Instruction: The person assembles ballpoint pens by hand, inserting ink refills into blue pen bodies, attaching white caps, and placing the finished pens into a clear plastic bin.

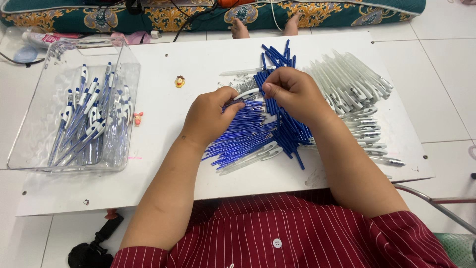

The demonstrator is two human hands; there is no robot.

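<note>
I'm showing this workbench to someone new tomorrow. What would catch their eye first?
Probably the big fan of blue pen parts heaped mid-board, where the left hand and right hand pinch a white-and-blue pen piece between them. To the right lies a pile of white pen barrels. At far left stands a clear plastic bin holding finished blue-and-white pens.

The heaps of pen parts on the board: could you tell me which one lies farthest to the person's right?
The heap of white pen barrels, fanned out at the board's right end; the blue heaps lie under the hands.
</note>
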